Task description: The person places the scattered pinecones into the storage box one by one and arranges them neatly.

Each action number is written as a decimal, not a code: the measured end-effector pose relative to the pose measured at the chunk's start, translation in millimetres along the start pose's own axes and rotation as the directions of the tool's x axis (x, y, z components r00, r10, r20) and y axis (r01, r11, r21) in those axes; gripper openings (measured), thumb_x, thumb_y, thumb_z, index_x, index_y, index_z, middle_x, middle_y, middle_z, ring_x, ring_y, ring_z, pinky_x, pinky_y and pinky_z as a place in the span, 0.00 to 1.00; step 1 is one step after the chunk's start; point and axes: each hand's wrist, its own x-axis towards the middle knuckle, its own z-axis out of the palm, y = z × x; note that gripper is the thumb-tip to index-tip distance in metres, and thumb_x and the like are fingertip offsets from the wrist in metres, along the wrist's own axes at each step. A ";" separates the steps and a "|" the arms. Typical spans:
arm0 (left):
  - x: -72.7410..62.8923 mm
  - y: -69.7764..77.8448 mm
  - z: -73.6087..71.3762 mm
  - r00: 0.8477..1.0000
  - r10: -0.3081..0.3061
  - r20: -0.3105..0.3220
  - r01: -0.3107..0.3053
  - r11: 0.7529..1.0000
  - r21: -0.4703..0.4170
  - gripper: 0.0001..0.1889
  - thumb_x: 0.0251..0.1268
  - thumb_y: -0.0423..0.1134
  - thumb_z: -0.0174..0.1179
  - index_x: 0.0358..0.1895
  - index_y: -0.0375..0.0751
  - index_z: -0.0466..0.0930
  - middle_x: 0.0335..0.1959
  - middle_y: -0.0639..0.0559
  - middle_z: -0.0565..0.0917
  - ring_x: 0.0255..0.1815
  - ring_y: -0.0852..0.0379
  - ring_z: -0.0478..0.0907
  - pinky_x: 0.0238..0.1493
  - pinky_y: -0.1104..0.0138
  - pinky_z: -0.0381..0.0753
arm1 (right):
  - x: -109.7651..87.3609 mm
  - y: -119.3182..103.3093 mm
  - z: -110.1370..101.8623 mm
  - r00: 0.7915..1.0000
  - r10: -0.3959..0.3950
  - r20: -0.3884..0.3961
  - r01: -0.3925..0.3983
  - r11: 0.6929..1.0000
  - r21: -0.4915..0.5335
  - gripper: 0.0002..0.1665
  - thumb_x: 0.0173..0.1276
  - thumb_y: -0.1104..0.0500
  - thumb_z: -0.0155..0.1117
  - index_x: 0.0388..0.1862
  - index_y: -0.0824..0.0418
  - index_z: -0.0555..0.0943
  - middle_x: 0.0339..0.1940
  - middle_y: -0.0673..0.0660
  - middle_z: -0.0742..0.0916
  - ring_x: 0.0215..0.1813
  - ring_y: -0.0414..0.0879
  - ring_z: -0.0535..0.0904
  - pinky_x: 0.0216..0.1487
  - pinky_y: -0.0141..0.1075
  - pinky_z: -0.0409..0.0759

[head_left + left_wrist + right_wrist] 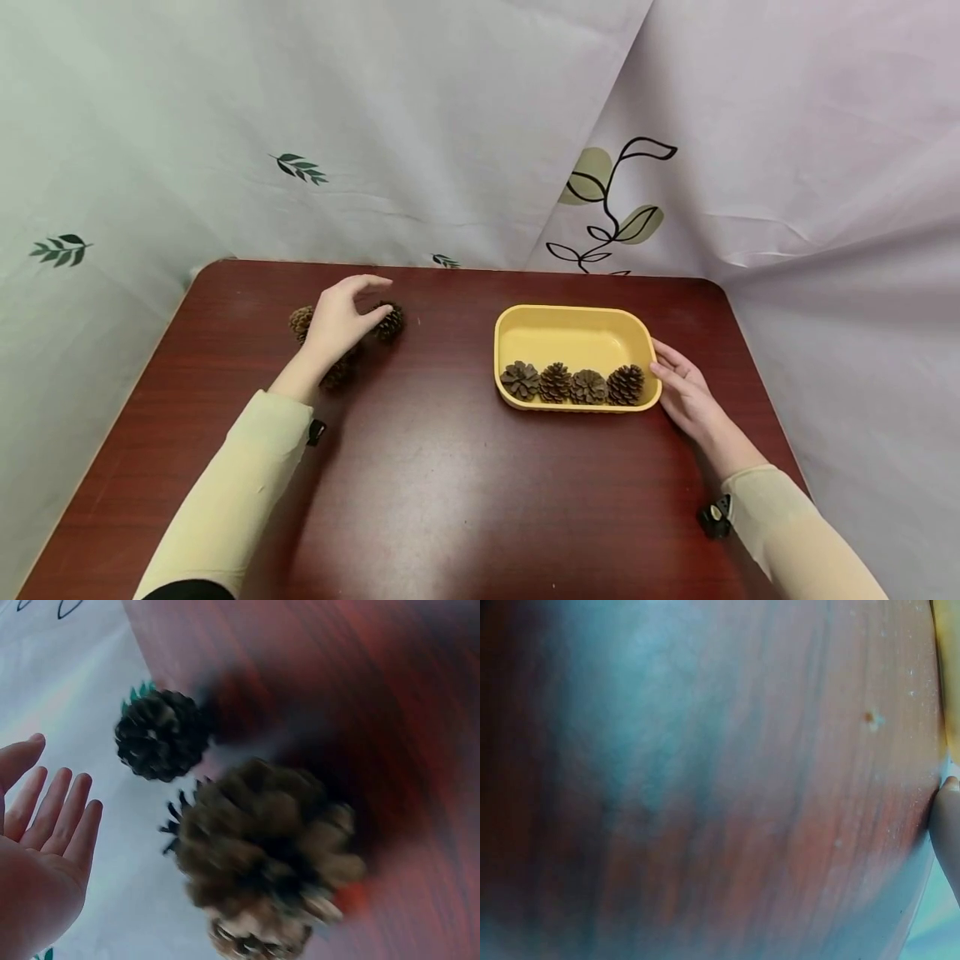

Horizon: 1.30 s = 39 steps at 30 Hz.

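Scaly pinecones (555, 384) (in rounded tray (558, 340))

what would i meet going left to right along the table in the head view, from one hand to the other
left hand → dark pine cone by its thumb tip → yellow tray with a row of four pine cones → right hand

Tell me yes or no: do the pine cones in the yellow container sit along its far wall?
No, the four pine cones sit in a row along the near wall of the yellow container.
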 end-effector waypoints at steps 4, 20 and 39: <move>-6.0 -8.2 -2.8 1.000 -0.023 0.019 0.022 0.998 0.054 0.22 0.71 0.33 0.69 0.66 0.37 0.82 0.65 0.36 0.83 0.67 0.36 0.80 0.66 0.40 0.81 | 0.3 -0.6 0.0 1.000 0.003 -0.001 -0.003 1.000 -0.004 0.29 0.84 0.74 0.40 0.70 0.54 0.80 0.66 0.49 0.87 0.65 0.38 0.85 0.62 0.28 0.85; -19.4 -28.4 2.0 0.995 -0.075 0.071 0.061 0.982 0.179 0.26 0.72 0.36 0.70 0.70 0.37 0.79 0.68 0.34 0.81 0.68 0.34 0.78 0.66 0.37 0.80 | 2.7 -2.1 0.4 1.000 0.019 -0.011 -0.019 1.000 -0.002 0.29 0.84 0.74 0.40 0.68 0.54 0.81 0.65 0.48 0.88 0.63 0.37 0.85 0.61 0.28 0.86; -24.5 -34.7 10.3 0.995 -0.056 0.084 0.033 0.968 0.249 0.25 0.68 0.42 0.73 0.65 0.37 0.82 0.65 0.36 0.84 0.66 0.34 0.81 0.65 0.39 0.80 | 1.5 -2.4 0.8 1.000 0.019 -0.009 -0.019 1.000 0.008 0.27 0.84 0.73 0.41 0.69 0.56 0.80 0.66 0.50 0.87 0.65 0.38 0.85 0.62 0.28 0.85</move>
